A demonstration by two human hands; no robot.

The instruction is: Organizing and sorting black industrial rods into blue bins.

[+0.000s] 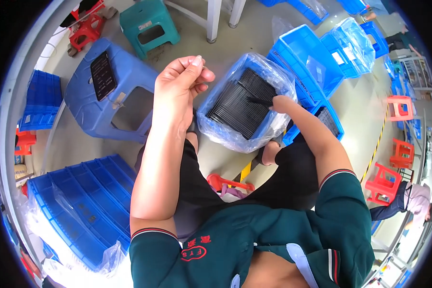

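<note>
– Starting with the left hand (185, 79)?
– Raised beside the crate's left side, palm partly turned inward, with thumb and fingertips drawn together. Too small to tell whether anything sits in that pinch.

– And the right hand (282, 104)?
– Reaching over the crate's right side, clamped on a black strip bundle (260, 101), with most of the fingers hidden from view. Pointing leftward from the grip, just over the rows below. Cannot tell how many pieces in it.

– Where exactly, those rows of black strips (240, 108)?
– Inside the blue crate (214, 91), just ahead of the knees, packed closely side by side. Around the rim, a clear plastic liner (284, 81), crumpled and folded outward.

– Anything to the right of that?
– Yes: an open blue bin (308, 60), tilted in view, and just below it a smaller-looking blue tray (340, 128) with more dark strips inside. Farther off, red stools (383, 185) and a bending co-worker (412, 198).

– To the left?
– A blue stool (84, 103) with a dark phone (103, 76) lying on the seat. Beyond it, a green stool (146, 21). Nearer, at lower left, a large ribbed blue container (84, 206) beside crumpled clear plastic (113, 259).
</note>
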